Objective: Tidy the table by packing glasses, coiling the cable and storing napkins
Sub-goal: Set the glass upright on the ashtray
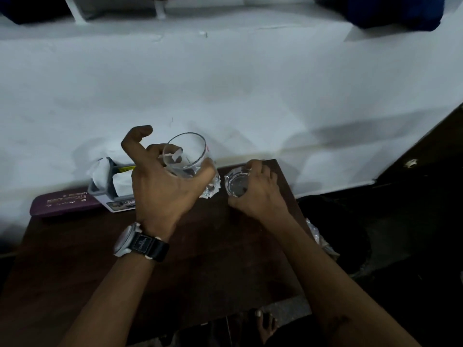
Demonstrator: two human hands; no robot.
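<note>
Left grip [160, 194]: a clear round tumbler glass [185, 156] is held tilted.
Right grip [260, 191]: a short faceted clear glass [234, 184] is clasped on the dark wooden bench [213, 259].

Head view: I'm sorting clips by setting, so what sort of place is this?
Probably a bedroom or hotel room, though that is not certain: a small dark wooden table stands against what looks like a bed under a white sheet, with a napkin box on it and a lined bin beside it.
</note>
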